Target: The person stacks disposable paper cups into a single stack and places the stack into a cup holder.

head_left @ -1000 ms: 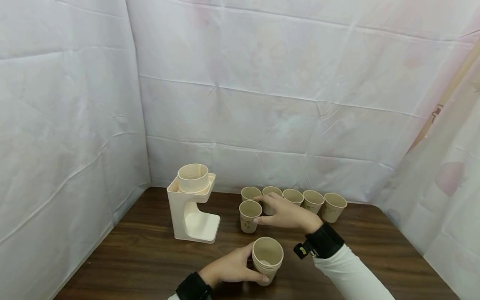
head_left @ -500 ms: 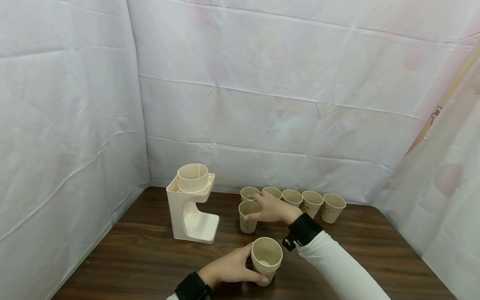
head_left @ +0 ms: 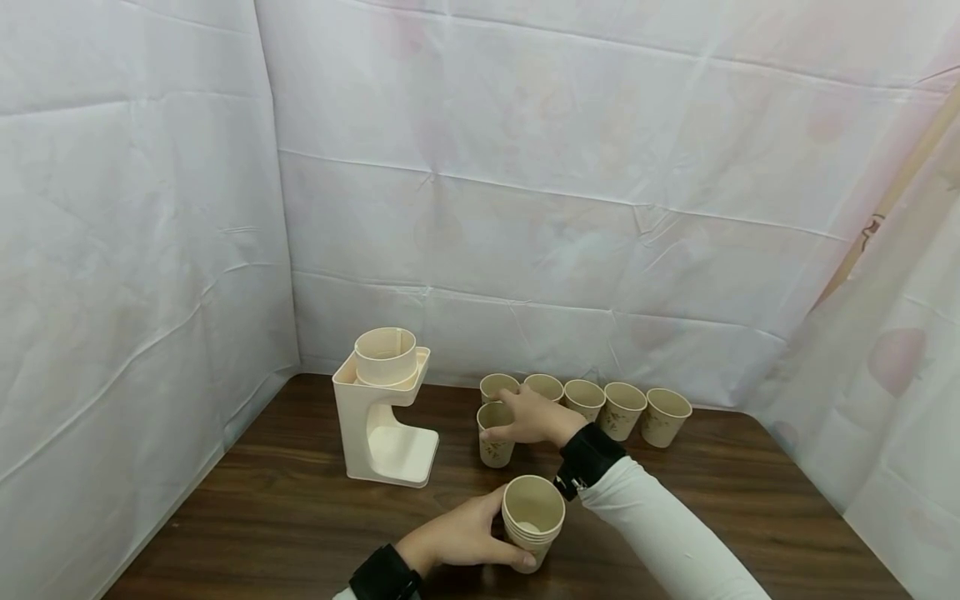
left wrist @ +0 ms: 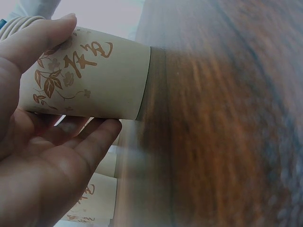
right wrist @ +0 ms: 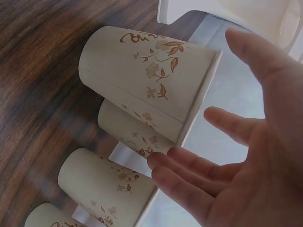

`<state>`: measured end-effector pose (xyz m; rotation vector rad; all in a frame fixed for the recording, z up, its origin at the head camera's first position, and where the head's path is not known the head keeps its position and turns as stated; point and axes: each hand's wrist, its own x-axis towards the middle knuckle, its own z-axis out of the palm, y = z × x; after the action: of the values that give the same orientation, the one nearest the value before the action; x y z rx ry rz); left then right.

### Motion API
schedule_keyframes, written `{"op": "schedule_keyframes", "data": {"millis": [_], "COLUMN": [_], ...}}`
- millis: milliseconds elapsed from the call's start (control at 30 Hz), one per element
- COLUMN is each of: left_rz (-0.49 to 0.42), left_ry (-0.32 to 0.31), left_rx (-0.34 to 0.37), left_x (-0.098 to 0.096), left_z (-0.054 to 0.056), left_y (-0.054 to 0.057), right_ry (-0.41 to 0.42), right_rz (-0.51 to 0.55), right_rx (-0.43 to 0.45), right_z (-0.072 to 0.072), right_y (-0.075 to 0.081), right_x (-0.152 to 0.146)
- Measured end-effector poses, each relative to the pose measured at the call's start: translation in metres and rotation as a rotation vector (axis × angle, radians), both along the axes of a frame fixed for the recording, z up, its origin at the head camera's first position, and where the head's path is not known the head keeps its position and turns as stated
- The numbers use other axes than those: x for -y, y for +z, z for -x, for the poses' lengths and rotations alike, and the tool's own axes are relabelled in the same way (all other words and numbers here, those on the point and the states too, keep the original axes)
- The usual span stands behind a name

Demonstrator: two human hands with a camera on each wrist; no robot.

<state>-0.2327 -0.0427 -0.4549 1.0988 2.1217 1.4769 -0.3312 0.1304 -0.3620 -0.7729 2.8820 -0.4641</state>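
In the head view my left hand [head_left: 461,533] grips a stack of nested beige paper cups [head_left: 534,510] near the table's front. The left wrist view shows the thumb across the printed side of the cup [left wrist: 104,75], fingers beneath it, and its base at the table top. My right hand [head_left: 538,417] is over a single paper cup [head_left: 495,448] that stands in front of a back row. In the right wrist view its fingers are spread around the rim side of that cup [right wrist: 151,80], with a gap between the thumb and the rim.
A row of several upright paper cups [head_left: 624,417] runs along the back, partly behind my right hand. Left of them stands a cream C-shaped holder [head_left: 356,425] with a round ring [head_left: 386,367] on top. White cloth [head_left: 480,167] hangs behind the brown wooden table [head_left: 247,517].
My right hand has moved left, from beside the single cup to over its rim, and its forearm has followed. The left hand and its stack have stayed nearly still.
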Motion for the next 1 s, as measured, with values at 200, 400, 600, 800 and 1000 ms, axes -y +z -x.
{"op": "schedule_keyframes", "data": {"millis": [200,400,600,800,1000], "left_rz": [-0.005,-0.009,-0.016,-0.013,-0.015], "left_ry": [0.002,-0.009,-0.018,-0.019,-0.02], "left_rx": [0.001,0.009,0.007,0.011,0.007], "left_x": [0.0002,0.0,-0.0002,-0.0005,0.0002], "left_z": [0.0003,0.0012,0.0014,0.0014,0.0013], "left_y": [0.0009,0.0007,-0.0003,-0.0001,0.0003], "right_ry": [-0.025,-0.015,-0.021,-0.014,0.002], "right_rz": [0.014,0.049,0.047,0.046,0.073], "right_rx": [0.035,0.014,0.015,0.009,0.0], "right_z": [0.0016,0.0019,0.0016,0.0006,0.0003], "right_y": [-0.0029,-0.0054,-0.0056,-0.0058,-0.0084], "right_x": [0.0015,0.0041,0.0053,0.0042,0.0023]}}
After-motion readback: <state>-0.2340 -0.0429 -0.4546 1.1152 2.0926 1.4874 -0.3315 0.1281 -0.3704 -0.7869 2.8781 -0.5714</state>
